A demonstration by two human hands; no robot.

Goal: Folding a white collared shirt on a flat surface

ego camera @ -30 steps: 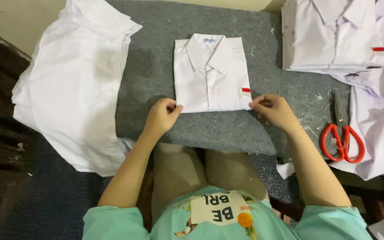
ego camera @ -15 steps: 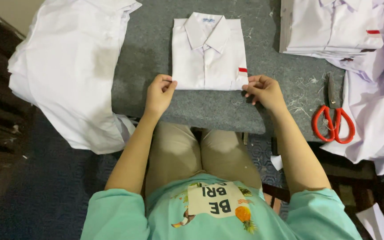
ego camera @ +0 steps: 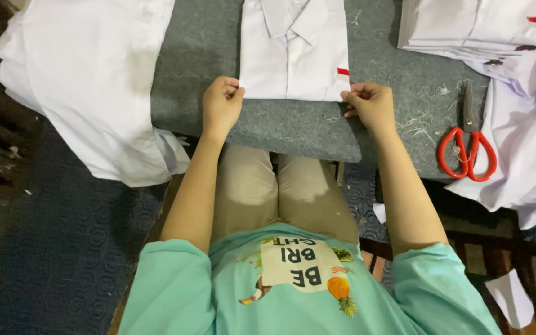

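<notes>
A folded white shirt (ego camera: 293, 56) with a small red tab on its right side lies collar-up on the grey felt table (ego camera: 293, 127). My left hand (ego camera: 219, 105) pinches the shirt's lower left corner. My right hand (ego camera: 370, 105) pinches its lower right corner, just below the red tab. The shirt's collar runs off the top of the picture.
A heap of loose white shirts (ego camera: 88, 80) hangs over the table's left edge. A stack of folded white shirts (ego camera: 473, 28) sits at the top right, with more white cloth (ego camera: 528, 155) below it. Red-handled scissors (ego camera: 468, 146) lie on the felt at right.
The view has tilted down, so the shirt and table sit higher in the picture. Both hands keep their hold on the shirt's lower corners.
</notes>
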